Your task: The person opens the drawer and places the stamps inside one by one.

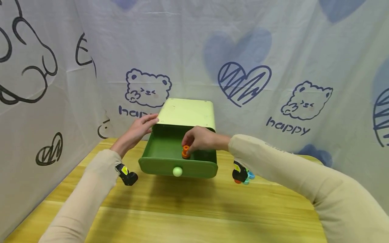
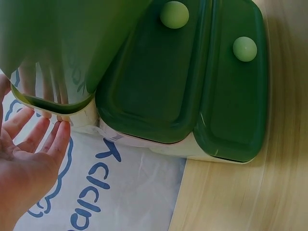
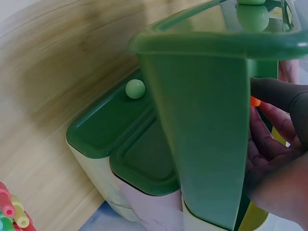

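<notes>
A small drawer cabinet with a pale yellow-green top has its green upper drawer pulled out, a round light-green knob on the front. My right hand reaches into this drawer and pinches a small orange peg-like piece with a hollow end. In the right wrist view the drawer's side wall hides much of the piece, leaving a bit of orange beside the thumb. My left hand rests against the cabinet's upper left side, its fingers extended near the rim.
Two lower drawers with round knobs are closed. Several colourful tube-ended pieces lie on the wooden table to the right, partly behind my right wrist camera. A printed white cloth hangs behind the cabinet.
</notes>
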